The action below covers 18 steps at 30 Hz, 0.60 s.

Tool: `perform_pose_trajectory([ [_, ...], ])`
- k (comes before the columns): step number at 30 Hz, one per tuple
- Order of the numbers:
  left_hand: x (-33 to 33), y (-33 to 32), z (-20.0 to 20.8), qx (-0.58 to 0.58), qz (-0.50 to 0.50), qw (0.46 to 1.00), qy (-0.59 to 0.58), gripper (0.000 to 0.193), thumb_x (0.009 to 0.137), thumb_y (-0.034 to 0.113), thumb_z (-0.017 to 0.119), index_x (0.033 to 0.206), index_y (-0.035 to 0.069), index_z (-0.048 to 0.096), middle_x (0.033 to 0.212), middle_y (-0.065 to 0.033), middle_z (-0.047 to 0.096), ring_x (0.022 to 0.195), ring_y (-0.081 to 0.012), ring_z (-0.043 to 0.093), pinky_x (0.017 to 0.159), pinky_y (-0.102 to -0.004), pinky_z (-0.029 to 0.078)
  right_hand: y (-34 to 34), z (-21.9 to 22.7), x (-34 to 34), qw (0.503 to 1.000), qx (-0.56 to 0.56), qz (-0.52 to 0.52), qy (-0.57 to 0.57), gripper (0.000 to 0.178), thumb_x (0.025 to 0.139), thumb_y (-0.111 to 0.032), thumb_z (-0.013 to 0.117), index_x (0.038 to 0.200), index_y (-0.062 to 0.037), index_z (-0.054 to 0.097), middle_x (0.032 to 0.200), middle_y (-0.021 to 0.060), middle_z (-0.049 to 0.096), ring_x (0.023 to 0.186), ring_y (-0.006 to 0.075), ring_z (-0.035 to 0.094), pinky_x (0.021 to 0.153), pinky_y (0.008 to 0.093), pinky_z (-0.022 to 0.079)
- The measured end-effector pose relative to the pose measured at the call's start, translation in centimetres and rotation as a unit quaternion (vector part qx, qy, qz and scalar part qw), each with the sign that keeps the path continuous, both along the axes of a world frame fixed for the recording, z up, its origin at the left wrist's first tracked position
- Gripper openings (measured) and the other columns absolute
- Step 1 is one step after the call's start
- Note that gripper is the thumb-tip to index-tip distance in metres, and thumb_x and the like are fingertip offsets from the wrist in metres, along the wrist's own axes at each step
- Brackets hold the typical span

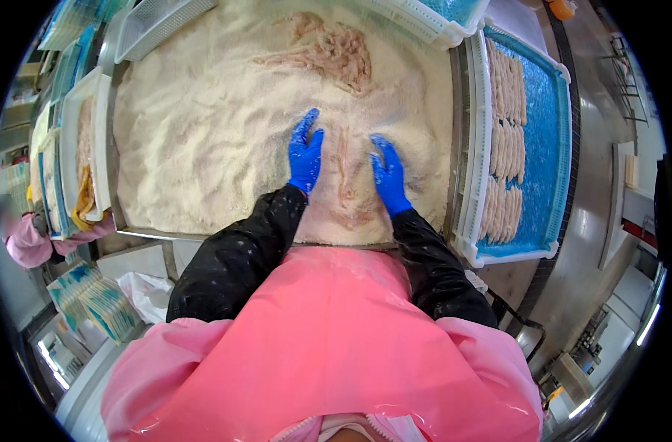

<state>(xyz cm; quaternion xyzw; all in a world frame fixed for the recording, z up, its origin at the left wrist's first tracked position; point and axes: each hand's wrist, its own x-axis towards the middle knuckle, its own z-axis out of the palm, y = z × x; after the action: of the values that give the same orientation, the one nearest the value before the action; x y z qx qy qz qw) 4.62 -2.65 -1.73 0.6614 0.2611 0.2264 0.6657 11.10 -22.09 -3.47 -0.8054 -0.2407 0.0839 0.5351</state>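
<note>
My left hand [305,153], in a blue glove, rests on a wide bed of pale crumbs [196,132] with fingers stretched and thumb apart. Facing it, my right hand [389,175], gloved the same, has its fingers slightly bent and holds nothing. Crumbs cling to both gloves. Between the hands lies a row of thin pale-pink raw meat strips [344,166], partly dusted with crumbs; I cannot tell how many. Farther off, a tangled heap of raw meat strips [343,55] sits on the crumbs.
Right of the crumb table, a white-rimmed tray with a blue base [546,162] holds rows of coated strips [507,147]. White baskets [163,28] stand along the far edge. At left is a white tub [104,147] with a yellow glove-like item [84,197]; another person's pink sleeve [28,241] shows beyond.
</note>
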Motion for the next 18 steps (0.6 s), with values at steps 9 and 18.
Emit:
perform_pose_trajectory([
  [9, -2.4, -1.2, 3.1, -0.534, 0.036, 0.844, -0.020, 0.046, 0.101, 0.043, 0.040, 0.126, 0.008, 0.055, 0.114, -0.0078, 0.064, 0.094, -0.0162, 0.062, 0.083, -0.0296, 0.052, 3.1, -0.3, -1.0, 0.953, -0.269, -0.001, -0.138, 0.064, 0.095, -0.036, 0.050, 0.150, -0.0108, 0.027, 0.156, 0.0156, 0.021, 0.142, 0.0390, 0.019, 0.113, 0.0549, 0.011],
  [18, -5.2, -5.0, -2.1, -0.565, -0.050, 0.823, 0.022, 0.056, 0.096, 0.057, 0.039, 0.130, 0.014, 0.053, 0.116, -0.0066, 0.062, 0.094, -0.0176, 0.061, 0.084, -0.0324, 0.051, 5.6, 5.1, -6.0, 0.975, -0.140, 0.160, -0.068, 0.060, 0.096, -0.036, 0.044, 0.149, -0.0127, 0.031, 0.155, 0.0131, 0.026, 0.142, 0.0392, 0.020, 0.113, 0.0558, 0.010],
])
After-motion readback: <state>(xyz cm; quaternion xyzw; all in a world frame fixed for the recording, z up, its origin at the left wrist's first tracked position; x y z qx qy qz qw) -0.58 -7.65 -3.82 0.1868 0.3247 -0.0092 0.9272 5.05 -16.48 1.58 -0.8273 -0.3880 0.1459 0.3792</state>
